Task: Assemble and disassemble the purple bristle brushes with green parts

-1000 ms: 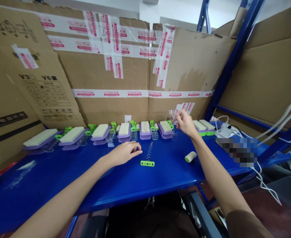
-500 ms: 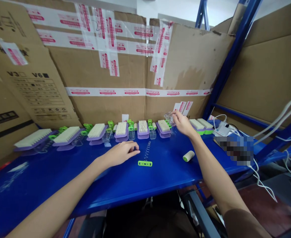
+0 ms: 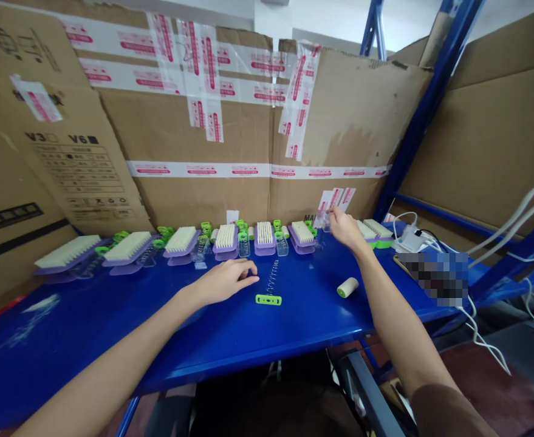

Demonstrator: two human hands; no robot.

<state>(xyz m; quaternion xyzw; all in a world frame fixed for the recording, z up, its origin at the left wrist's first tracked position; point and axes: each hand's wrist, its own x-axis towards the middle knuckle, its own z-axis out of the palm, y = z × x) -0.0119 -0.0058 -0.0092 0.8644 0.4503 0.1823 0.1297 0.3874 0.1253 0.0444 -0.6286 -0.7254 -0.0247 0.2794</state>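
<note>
My right hand [image 3: 345, 229] is at the back right of the table, its fingertips pinching a clear plastic piece [image 3: 325, 220] that is hard to make out against the cardboard. My left hand [image 3: 225, 281] hovers low over the table with fingers loosely bent and thumb apart, holding nothing. Just right of it lies a thin metal spring [image 3: 273, 276], and in front of that a flat bright green plate [image 3: 268, 300] with holes. A cream cylinder [image 3: 347, 287] with a green end lies by my right forearm. The nearest scrub brush [image 3: 303, 233] to my right hand is purple with cream bristles.
Several more purple brushes [image 3: 181, 241] line the back of the blue table [image 3: 248, 340], with green parts and clear pieces [image 3: 282, 244] between them. Green-based brushes [image 3: 378, 230], a white adapter [image 3: 410, 237] and cables are on the right. Cardboard [image 3: 203, 194] walls the back.
My right hand has moved slightly right with the clear plastic piece, which has dropped a little lower. My left hand stays nearly in place. The view has shifted slightly.
</note>
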